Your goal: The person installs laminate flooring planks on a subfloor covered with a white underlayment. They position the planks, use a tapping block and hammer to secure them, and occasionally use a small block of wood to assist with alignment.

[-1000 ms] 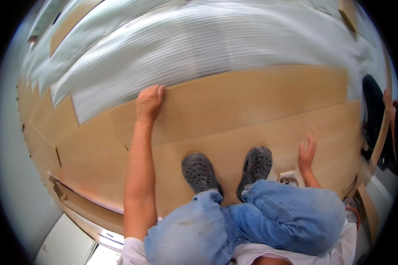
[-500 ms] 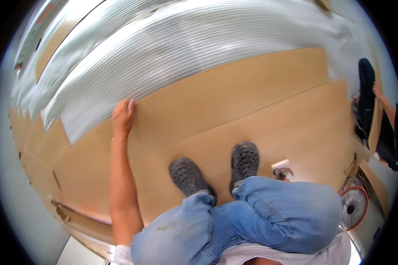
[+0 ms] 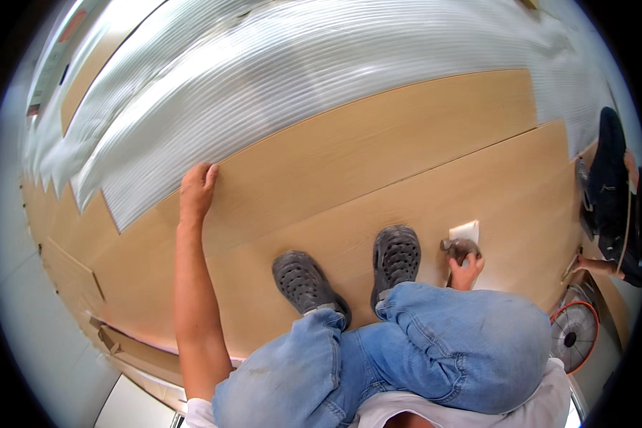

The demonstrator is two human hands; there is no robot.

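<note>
My left hand (image 3: 196,191) is closed at the far edge of a light wood floor plank (image 3: 378,121), thumb beside the curled fingers and the fingertips hidden. Right of my shoes, my right hand (image 3: 466,272) is closed around a hammer (image 3: 459,248); its grey metal head shows above my fingers, and the grip is mostly hidden. Just beyond the hammer head is a small pale block (image 3: 466,230), partly covered by it. Beyond the planks spreads ribbed silver underlay (image 3: 264,93). A dark seam runs between the far plank and the nearer boards.
My grey clogs (image 3: 396,257) stand on the boards. At the right, another person in dark clothes (image 3: 612,185) holds a thin board. A round orange-rimmed fan (image 3: 573,337) sits lower right. A long cardboard-coloured piece (image 3: 139,353) lies lower left.
My right hand has come out from behind my knee with the hammer. The hammer and pale block have shifted away from me. The other person's arms have moved; my left hand has stayed put.
</note>
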